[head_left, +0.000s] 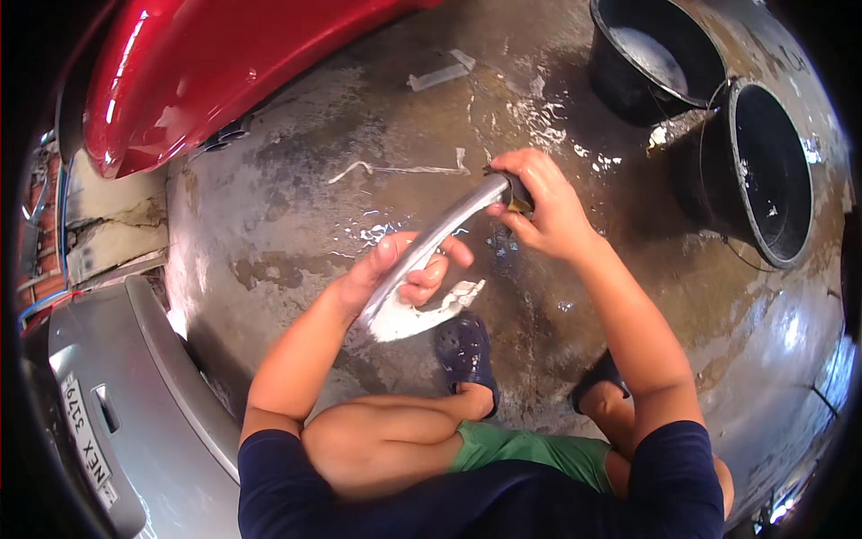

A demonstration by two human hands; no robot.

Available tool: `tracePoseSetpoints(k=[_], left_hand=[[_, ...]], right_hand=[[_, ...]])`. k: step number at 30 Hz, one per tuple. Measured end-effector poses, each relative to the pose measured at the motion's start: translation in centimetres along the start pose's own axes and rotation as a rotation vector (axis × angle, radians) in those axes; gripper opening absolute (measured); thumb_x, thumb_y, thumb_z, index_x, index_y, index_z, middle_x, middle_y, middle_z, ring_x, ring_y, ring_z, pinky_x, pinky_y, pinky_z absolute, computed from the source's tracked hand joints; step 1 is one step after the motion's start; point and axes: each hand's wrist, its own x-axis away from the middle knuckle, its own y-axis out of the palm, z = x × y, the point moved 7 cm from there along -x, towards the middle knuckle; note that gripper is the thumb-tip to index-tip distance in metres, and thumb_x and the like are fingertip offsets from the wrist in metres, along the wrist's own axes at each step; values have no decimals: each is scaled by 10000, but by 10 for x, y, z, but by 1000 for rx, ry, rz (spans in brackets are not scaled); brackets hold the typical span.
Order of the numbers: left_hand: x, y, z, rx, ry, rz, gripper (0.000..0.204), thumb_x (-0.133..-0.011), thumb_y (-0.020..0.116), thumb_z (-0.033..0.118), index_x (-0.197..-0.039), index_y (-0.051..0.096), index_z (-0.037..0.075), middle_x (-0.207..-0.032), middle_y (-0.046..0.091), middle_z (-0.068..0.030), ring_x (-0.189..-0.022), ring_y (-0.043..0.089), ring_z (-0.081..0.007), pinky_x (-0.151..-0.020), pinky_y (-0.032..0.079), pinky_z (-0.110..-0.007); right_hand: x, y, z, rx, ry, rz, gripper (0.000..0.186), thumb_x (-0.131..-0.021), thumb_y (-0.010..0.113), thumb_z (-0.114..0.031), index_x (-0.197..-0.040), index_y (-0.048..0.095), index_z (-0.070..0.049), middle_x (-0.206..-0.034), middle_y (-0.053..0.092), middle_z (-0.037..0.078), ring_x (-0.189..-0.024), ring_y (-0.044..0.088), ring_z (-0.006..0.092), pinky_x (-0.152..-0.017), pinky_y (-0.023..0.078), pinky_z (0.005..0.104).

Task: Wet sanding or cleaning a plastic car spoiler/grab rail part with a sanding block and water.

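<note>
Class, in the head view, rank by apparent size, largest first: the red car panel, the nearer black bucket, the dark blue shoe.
1. Red car panel
2. Nearer black bucket
3. Dark blue shoe

Fisheye distortion and differing distance mean this ranks looks only.

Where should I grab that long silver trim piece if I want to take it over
Probably the bare middle of the silver trim piece, from above. It is long, narrow and slanted, the left hand wraps its lower end, and the right hand pinches its upper end, so only the middle is clear.

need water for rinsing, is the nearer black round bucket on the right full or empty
Looks empty: the nearer black round bucket shows only a dark bare interior; the farther bucket holds pale water.
</note>
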Motion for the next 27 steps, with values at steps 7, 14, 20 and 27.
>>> tracePoseSetpoints(k=[7,14,20,27], left_hand=[[19,-19,4,-231,113,154,1127,-722,783,373,-1650,280,-23,-1328,581,-160,-1005,572,-172,-933,472,-311],[63,-47,3,-333,46,503,768,-782,630,112,-1533,524,-9,-1174,677,-54,-1033,610,-134,-889,507,-271],[54,-36,27,-669,117,730,562,-869,536,-39,-1423,624,-25,-1124,750,-70,-1016,658,-108,-884,514,-273],[67,-30,28,-967,77,771,551,-879,535,-47,-1421,628,-18,-1061,777,-117,-978,672,-108,-848,527,-272]], right_hand=[[30,57,25,37,230,-210,497,-936,746,-208,-1372,570,-44,-1326,621,178,-1259,583,398,-1093,469,474],[19,96,-121,-232,-26,-84,825,-779,612,4,-1578,404,-7,-1633,419,210,-1558,323,428,-1283,233,572],[28,95,-24,-30,227,-54,914,-748,592,40,-1624,369,-88,-1668,401,148,-1577,305,378,-1291,157,599],[23,121,-122,-59,-17,-140,932,-741,638,12,-1629,364,-63,-1708,316,185,-1599,237,413,-1277,197,602]])
